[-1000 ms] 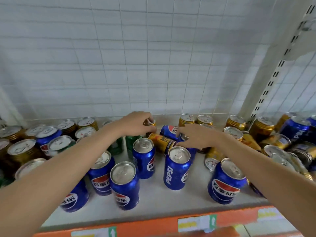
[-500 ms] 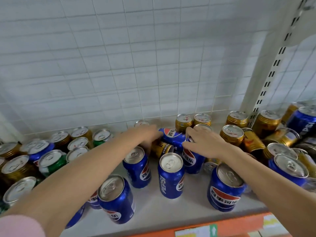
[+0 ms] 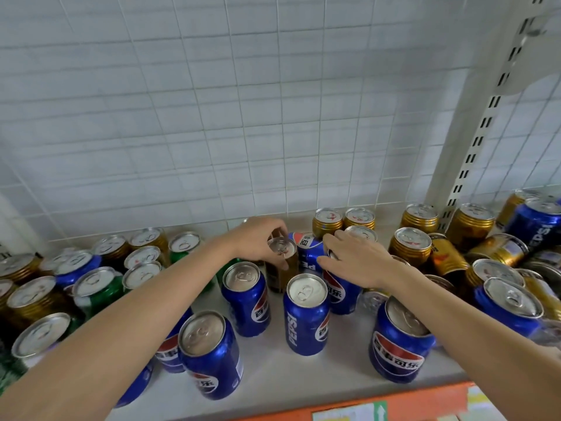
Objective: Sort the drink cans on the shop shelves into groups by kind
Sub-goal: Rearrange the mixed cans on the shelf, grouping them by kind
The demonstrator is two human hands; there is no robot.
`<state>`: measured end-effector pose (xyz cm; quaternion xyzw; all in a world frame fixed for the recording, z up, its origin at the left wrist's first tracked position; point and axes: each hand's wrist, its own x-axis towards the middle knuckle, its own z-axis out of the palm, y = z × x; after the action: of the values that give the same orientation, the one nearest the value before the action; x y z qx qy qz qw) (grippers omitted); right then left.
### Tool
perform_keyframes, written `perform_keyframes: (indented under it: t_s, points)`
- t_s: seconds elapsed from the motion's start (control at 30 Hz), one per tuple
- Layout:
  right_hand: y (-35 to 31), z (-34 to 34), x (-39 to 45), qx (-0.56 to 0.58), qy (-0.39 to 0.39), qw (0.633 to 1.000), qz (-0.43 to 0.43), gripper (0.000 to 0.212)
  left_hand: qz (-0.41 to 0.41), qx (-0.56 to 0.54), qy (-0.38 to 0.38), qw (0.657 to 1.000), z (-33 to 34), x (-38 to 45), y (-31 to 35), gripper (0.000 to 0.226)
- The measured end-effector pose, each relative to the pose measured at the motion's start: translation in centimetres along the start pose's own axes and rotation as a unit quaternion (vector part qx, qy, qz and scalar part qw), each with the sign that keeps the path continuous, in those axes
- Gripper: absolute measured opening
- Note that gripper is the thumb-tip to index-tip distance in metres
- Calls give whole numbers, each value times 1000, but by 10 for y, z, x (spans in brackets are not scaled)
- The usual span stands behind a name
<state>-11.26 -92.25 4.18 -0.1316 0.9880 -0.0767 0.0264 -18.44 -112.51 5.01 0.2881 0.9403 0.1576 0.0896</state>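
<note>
Mesh panel [image 3: 243, 117] stands behind both hands, with a slotted post [image 3: 473, 141] off to the right. White shelf [image 3: 273, 360] runs beneath them, its orange edge [image 3: 394, 402] nearest the person. Blue cans [image 3: 306, 314] stand upright between the forearms, green cans [image 3: 97, 290] and more gold ones left of the left arm, gold cans [image 3: 409, 246] right of the right hand. Left hand [image 3: 255, 238] grips the top of an upright gold can [image 3: 282, 262]. Right hand [image 3: 352, 259] holds a tilted blue can [image 3: 308, 249], fingers curled round it, just beside the left hand
</note>
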Motion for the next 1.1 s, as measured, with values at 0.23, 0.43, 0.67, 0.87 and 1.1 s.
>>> perform_keyframes:
  t_s: [0.23,0.43,0.67,0.87,1.1]
  points:
    - [2,0,-1,7,3,1000,5,30,-9,4,-19,1000,-4,1,2,64]
    - [4,2,2,9,-1,1000,9,37,-128,20,135,982,-19,8,-28,45]
    - [8,4,5,19,8,1000,8,27,-188,-65,64,978,-2,17,-50,59]
    - [7,4,7,17,-5,1000,8,24,-169,-24,54,984,-8,16,-45,50]
    - [4,4,6,5,-39,999,-6,42,-49,34,90,994,-6,9,0,55]
